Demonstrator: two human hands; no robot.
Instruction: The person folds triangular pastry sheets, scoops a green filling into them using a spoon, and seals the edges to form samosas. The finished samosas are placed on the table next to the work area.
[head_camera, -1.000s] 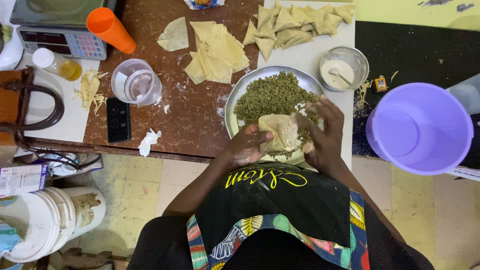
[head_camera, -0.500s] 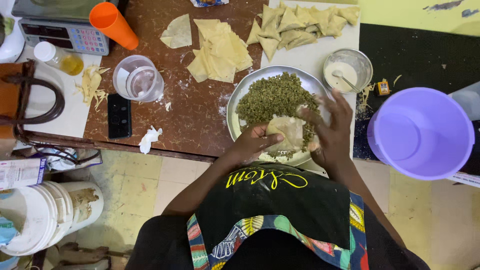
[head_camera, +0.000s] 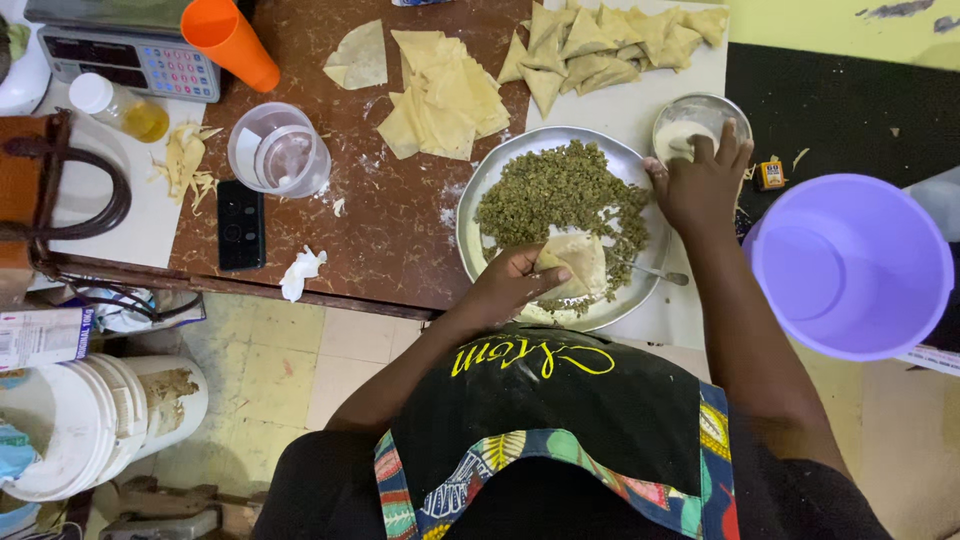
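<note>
right hand (head_camera: 700, 185) has left the pastry and moved up to the small steel bowl (head_camera: 702, 128) of white paste, fingers (head_camera: 706, 150) loose and spread, tips dipped at the bowl rim, gripping nothing. left hand (head_camera: 515, 285) stays put, fingers (head_camera: 553, 275) pinched on the folded pastry pocket (head_camera: 580, 262). pocket sits over the near edge of the steel plate (head_camera: 480, 205) beside the green filling (head_camera: 565, 195), thumb on top. long axis and point direction: can't tell.
</note>
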